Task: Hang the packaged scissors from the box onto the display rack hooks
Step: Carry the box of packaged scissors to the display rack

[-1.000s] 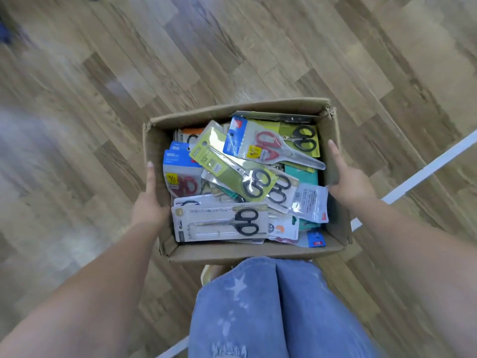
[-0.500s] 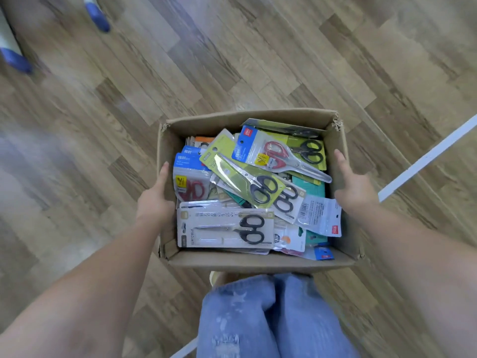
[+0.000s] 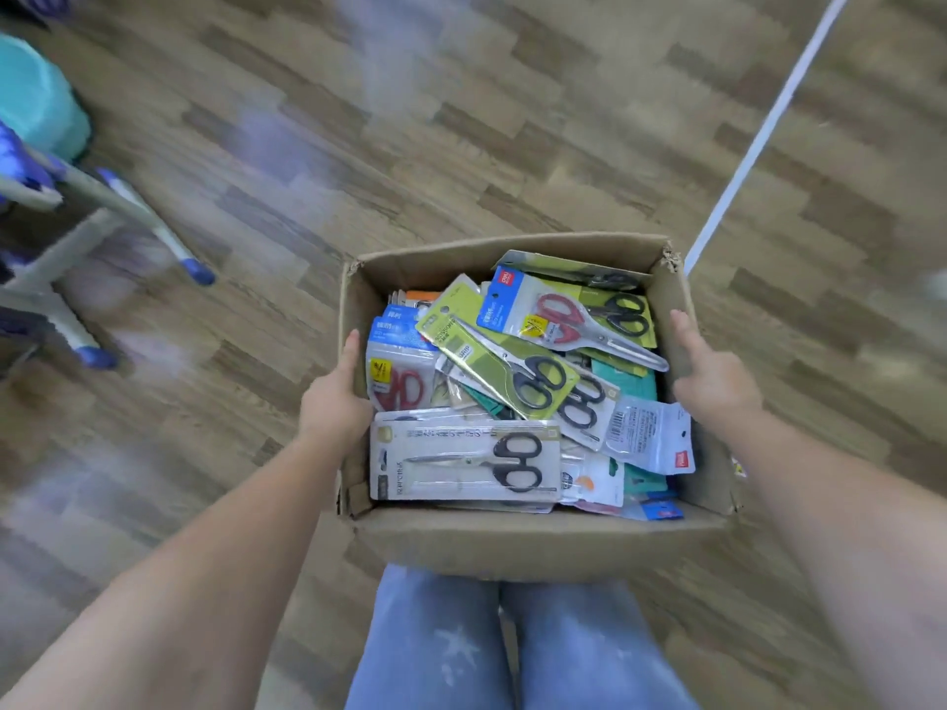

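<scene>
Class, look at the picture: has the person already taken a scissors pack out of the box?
No: both the left hand and right hand press the sides of the cardboard box, and neither holds a pack.

Scissors packs (image 3: 464, 461) piled in box (image 3: 533, 543); hands on box's left, right walls.
</scene>
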`<state>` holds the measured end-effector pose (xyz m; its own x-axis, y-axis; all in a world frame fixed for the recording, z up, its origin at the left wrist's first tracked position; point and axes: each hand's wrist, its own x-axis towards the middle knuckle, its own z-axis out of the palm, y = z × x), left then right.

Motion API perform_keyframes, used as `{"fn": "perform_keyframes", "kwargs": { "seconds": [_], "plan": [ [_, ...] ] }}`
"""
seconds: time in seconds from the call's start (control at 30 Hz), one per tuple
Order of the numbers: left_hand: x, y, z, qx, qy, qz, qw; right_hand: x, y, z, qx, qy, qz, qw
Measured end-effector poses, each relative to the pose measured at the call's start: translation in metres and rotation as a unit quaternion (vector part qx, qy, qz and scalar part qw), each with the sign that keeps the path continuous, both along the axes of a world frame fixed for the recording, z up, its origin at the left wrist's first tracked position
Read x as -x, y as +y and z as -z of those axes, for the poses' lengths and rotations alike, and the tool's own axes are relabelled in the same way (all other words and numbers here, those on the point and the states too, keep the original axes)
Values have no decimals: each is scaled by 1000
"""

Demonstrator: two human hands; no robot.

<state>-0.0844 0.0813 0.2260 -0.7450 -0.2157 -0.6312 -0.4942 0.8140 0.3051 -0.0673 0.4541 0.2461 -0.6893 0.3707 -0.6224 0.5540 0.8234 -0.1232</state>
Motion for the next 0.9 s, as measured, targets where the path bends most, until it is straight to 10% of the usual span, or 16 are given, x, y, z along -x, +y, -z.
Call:
{"fn": "perform_keyframes", "kwargs": {
  "seconds": [0.9],
  "plan": [
    [374,530,-123,-58,73,341,936,102,454,-108,50,258,395,880]
  ]
}}
